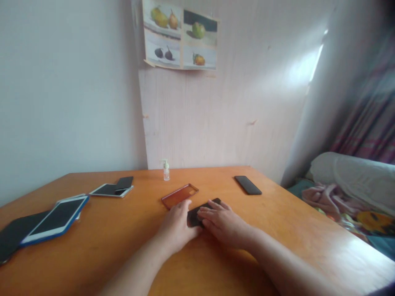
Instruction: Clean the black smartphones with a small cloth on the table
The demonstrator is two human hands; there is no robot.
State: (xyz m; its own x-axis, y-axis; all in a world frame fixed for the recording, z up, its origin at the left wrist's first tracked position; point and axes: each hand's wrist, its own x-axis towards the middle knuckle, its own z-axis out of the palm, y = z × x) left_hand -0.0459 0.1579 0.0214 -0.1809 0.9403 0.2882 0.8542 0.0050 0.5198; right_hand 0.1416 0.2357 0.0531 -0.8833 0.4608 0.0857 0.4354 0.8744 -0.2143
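Note:
A dark smartphone lies at the middle of the table, partly covered by both hands. My left hand grips its left end, the thumb on the near side and the fingers at the far side. Across the top of the phone, my right hand rests with its fingers stretched out flat. Whether anything thin sits under those fingers cannot be made out. Just beyond my left hand is a reddish-brown see-through phone case, its edge close to my fingertips.
On the wooden table, a small pump bottle stands at the back. Another dark phone lies to the right. Leftward are a white tablet with a dark phone on it, a blue-edged tablet and a dark tablet-like slab.

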